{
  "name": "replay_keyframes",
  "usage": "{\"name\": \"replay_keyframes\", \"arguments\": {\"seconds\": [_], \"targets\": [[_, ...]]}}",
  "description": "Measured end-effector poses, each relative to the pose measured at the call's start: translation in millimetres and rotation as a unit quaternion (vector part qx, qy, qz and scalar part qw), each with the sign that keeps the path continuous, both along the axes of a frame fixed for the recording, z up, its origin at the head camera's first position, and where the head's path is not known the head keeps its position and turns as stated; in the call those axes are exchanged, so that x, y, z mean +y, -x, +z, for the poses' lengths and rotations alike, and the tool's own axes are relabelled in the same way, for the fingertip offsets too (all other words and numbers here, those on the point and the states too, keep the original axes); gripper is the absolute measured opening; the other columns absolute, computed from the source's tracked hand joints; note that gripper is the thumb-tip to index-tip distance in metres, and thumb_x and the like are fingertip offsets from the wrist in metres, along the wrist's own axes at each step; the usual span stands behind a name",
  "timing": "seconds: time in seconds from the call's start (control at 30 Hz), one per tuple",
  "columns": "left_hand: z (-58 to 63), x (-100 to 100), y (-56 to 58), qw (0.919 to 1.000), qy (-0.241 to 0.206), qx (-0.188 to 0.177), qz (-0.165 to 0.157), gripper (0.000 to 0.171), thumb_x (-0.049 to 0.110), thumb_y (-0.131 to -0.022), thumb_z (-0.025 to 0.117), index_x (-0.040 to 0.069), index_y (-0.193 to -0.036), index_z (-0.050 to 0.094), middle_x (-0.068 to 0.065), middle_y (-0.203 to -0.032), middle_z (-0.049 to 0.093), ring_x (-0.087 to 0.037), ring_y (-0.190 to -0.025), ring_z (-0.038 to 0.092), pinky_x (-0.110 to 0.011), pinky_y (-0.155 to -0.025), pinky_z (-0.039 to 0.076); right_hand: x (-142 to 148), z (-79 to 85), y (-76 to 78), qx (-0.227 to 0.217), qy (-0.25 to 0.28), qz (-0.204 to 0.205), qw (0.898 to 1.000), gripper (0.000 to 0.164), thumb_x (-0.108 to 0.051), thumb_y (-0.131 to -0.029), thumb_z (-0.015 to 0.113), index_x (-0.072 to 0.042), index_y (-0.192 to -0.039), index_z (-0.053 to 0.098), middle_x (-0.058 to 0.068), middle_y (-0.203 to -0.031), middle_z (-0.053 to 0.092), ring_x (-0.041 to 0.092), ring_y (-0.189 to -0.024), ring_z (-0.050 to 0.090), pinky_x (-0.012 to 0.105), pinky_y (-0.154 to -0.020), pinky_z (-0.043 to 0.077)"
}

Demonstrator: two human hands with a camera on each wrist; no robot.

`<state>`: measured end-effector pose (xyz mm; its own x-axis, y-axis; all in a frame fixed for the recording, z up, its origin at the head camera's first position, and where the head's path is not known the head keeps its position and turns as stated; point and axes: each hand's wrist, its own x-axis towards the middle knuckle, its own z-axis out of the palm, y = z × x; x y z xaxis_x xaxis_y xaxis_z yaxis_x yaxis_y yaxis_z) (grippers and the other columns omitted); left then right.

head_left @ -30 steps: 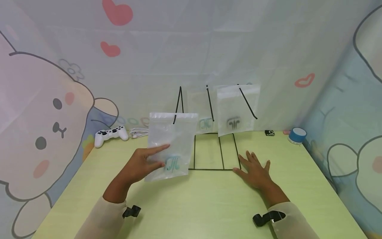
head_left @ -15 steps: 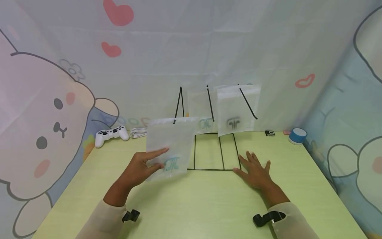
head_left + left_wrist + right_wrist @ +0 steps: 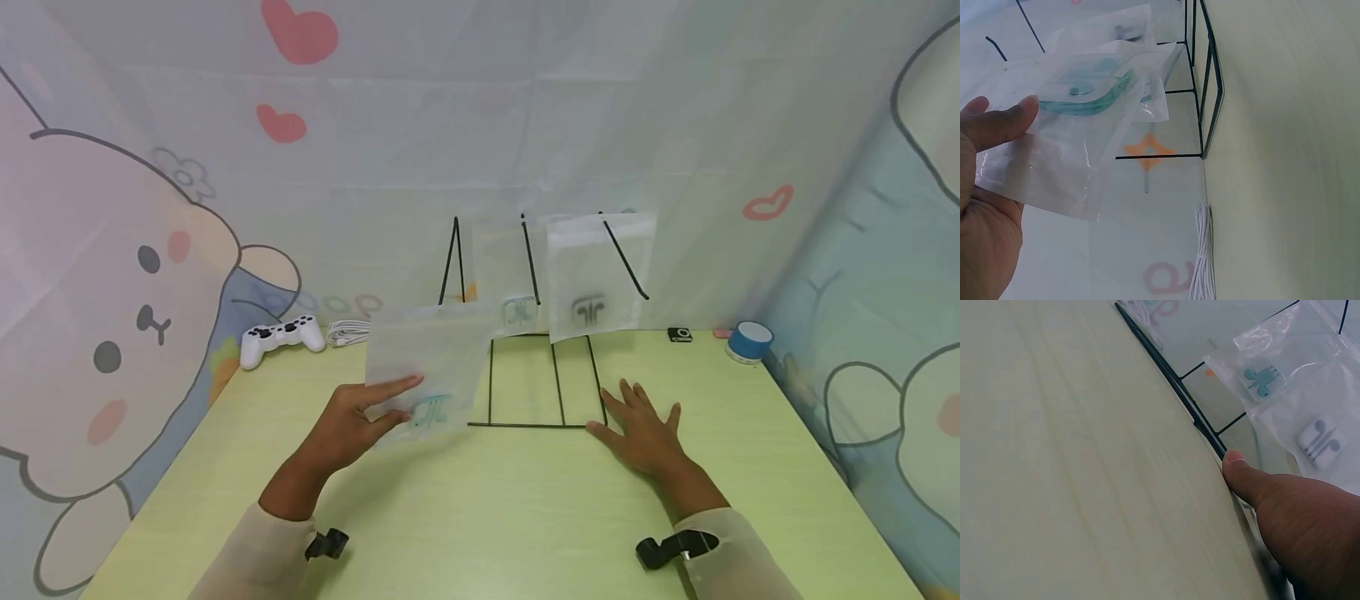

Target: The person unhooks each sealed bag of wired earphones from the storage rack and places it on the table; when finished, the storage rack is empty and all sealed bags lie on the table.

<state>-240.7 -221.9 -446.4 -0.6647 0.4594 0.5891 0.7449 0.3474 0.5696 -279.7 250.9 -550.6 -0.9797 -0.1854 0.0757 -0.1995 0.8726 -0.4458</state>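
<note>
We record a black wire rack, centre frame; overlapping its left part, a translucent white bag. The left hand has its grip pinched on the bag; the right hand spreads against the rack. Teal earphones show through. Only the head view includes a black device, right.

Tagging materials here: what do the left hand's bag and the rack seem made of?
The bag: probably thin plastic film, glossy; it is see-through, with small bright highlights.
The rack: likely dark-finished metal wire, being slim yet straight; painted or coated, I cannot tell.
</note>
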Motion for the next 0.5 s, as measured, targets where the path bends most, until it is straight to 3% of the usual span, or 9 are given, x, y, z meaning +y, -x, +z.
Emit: {"name": "replay_keyframes", "arguments": {"seconds": [0.13,0.27,0.5], "targets": [[-4.1,-1,2.0,1.0,0.0,-0.003,0.0,0.061,-0.01,-0.086,0.085,0.009,-0.143,0.073,-0.023,-0.131,0.077,-0.002,-0.086,0.067,-0.019,-0.069,0.05,0,-0.8,0.6,-0.001,0.0,0.0,1.0,0.082,-0.066,-0.107,0.054,-0.017,-0.171,0.039,0.024,-0.181,0.02,0.05,-0.169,0.012,0.093,-0.116,-0.011],[-8.4,-2,5.3,1.0,0.007,-0.002,-0.003,0.062,-0.01,-0.085,0.086,0.009,-0.143,0.074,-0.022,-0.134,0.076,0.001,-0.1,0.07,-0.02,-0.072,0.051,0,-0.8,0.7,-0.002,0.0,0.0,1.0,0.082,-0.067,-0.107,0.054,-0.018,-0.171,0.039,0.024,-0.181,0.02,0.051,-0.169,0.012,0.093,-0.116,-0.011],[-11.8,-4,10.7,0.9984,0.024,-0.047,0.022,0.062,-0.003,-0.086,0.088,0.009,-0.145,0.072,-0.017,-0.139,0.076,0.0,-0.112,0.07,-0.015,-0.086,0.056,1,-0.7,0.6,-0.001,0.002,0.0,1.0,0.082,-0.067,-0.107,0.054,-0.018,-0.171,0.039,0.024,-0.181,0.02,0.051,-0.169,0.013,0.093,-0.116,-0.011]]}}
